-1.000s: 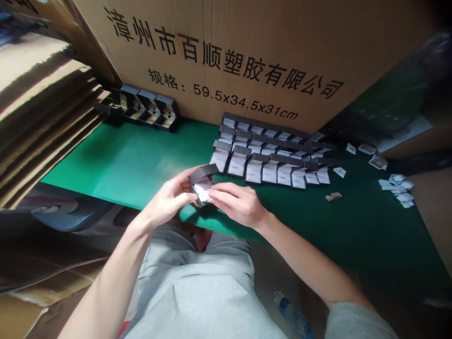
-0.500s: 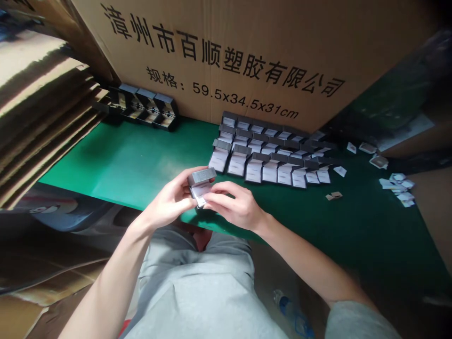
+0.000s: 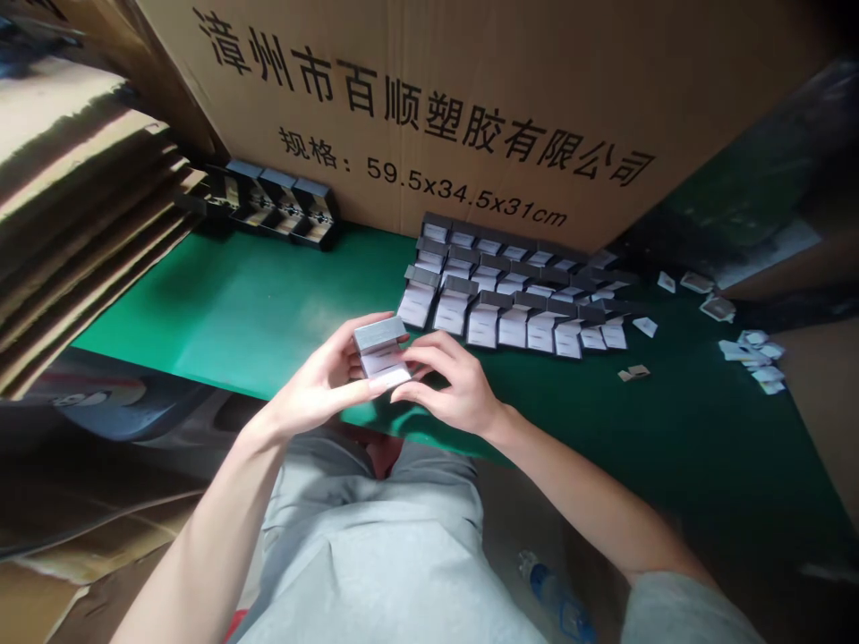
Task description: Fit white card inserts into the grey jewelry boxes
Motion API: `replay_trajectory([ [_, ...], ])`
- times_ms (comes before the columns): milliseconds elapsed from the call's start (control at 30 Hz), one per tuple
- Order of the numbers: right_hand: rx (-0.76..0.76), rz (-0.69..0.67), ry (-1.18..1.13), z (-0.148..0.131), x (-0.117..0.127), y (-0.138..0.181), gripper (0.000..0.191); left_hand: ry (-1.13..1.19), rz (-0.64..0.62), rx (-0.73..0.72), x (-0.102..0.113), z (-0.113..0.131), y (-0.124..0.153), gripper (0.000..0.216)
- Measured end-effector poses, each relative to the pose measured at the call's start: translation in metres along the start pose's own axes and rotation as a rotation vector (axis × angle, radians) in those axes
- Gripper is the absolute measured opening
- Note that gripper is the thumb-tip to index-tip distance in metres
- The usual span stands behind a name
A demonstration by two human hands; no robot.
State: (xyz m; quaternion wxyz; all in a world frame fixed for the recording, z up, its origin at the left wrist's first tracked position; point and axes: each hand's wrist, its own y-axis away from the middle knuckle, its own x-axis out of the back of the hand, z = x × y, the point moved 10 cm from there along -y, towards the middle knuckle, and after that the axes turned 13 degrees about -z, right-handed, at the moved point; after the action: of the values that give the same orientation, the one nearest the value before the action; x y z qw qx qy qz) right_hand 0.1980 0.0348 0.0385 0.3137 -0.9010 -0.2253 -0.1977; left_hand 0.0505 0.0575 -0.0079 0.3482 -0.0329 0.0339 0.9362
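Note:
A small grey jewelry box (image 3: pixel 380 334) with its lid raised and a white lining sits in my left hand (image 3: pixel 320 376). The fingers wrap its left side and back, and the thumb lies along its front edge. My right hand (image 3: pixel 451 383) grips the box's right edge, index finger at the lining and thumb below the front corner. Beyond my hands, several similar open boxes (image 3: pixel 451 313) with white linings stand in rows on the green table (image 3: pixel 248 304).
Black boxes (image 3: pixel 314 210) with light insides stand at the back left, near stacked cardboard (image 3: pixel 80 206). A large printed carton (image 3: pixel 403 54) rises behind the table. Small white pieces (image 3: pixel 755 356) lie in a pile at the right, and two small tan pieces (image 3: pixel 634 372) lie nearer.
The box has turned so its lining faces me more squarely. My right fingers have shifted from the lining's front part to the box's right edge. The left hand keeps its hold.

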Motion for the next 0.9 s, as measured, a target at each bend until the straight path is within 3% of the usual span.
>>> replay_trajectory([
  [133, -0.117, 0.025, -0.031, 0.01, 0.001, 0.0, 0.023, -0.002, 0.03, -0.009, 0.002, 0.002, 0.0, 0.079],
  [267, -0.363, 0.042, -0.176, 0.036, -0.004, 0.005, 0.021, -0.022, 0.044, -0.005, 0.004, 0.005, 0.0, 0.082],
  [500, -0.646, -0.087, -0.454, 0.059, -0.022, 0.013, 0.029, -0.064, 0.069, -0.005, 0.006, 0.006, 0.0, 0.08],
  [767, -0.584, -0.123, -0.44, 0.053, -0.022, 0.007, 0.027, -0.09, 0.072, -0.001, 0.009, 0.004, 0.002, 0.077],
  [900, -0.553, -0.117, -0.41, 0.05, -0.02, 0.005, 0.026, -0.143, 0.141, -0.024, 0.016, 0.007, 0.003, 0.068],
])
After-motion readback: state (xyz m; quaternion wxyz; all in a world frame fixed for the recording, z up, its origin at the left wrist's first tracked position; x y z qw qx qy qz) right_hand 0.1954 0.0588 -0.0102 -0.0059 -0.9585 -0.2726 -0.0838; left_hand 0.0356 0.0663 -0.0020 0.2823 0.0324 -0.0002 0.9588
